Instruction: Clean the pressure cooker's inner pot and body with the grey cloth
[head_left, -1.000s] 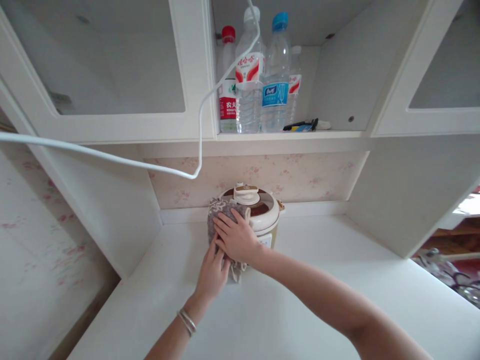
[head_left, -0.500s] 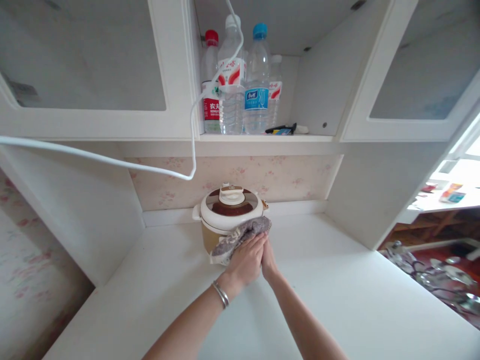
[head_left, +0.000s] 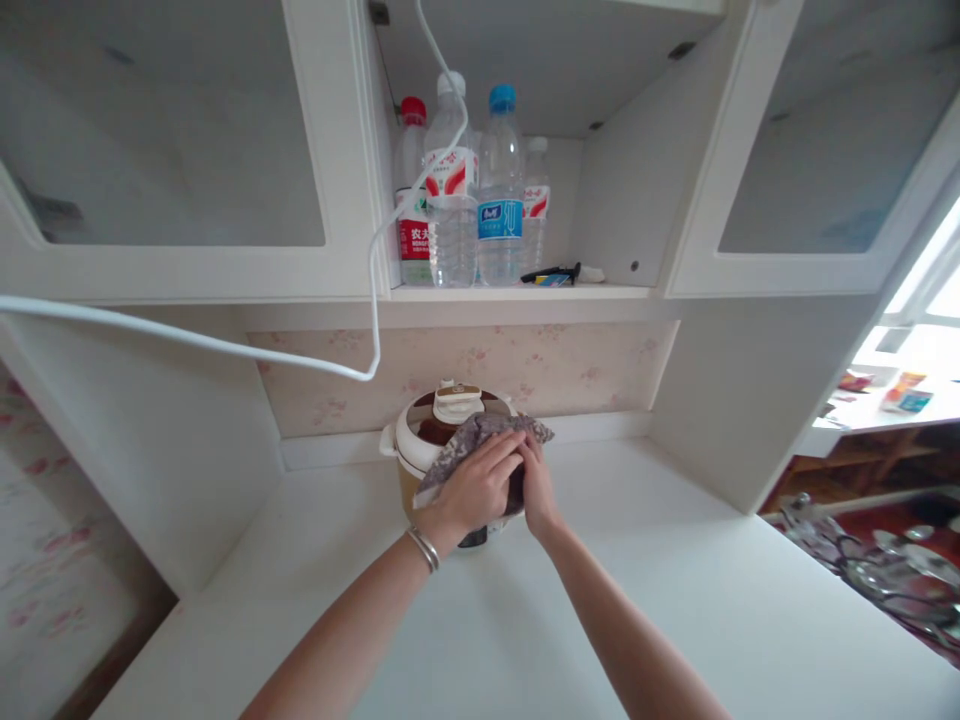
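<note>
A cream and gold rice cooker (head_left: 418,440) with a brown lid top stands upright against the back of the white counter. A grey patterned cloth (head_left: 459,447) lies over its front right rim and hides part of the lid and front. My left hand (head_left: 472,487), with bracelets at the wrist, presses the cloth with its fingers together. Close beside it, my right hand (head_left: 538,490) holds the cloth's right end, its fingertips near those of my left hand. The cloth under both palms is hidden.
Above is an open white cabinet with several plastic bottles, one a blue-capped bottle (head_left: 500,190), and small items on its shelf edge (head_left: 600,292). A white cable (head_left: 300,357) hangs across the front left. Side panels (head_left: 742,390) flank the counter (head_left: 300,600).
Both hands and the cloth have shifted up the cooker, from its front onto the rim and lid edge. My hands have parted slightly. The view has tilted up a little.
</note>
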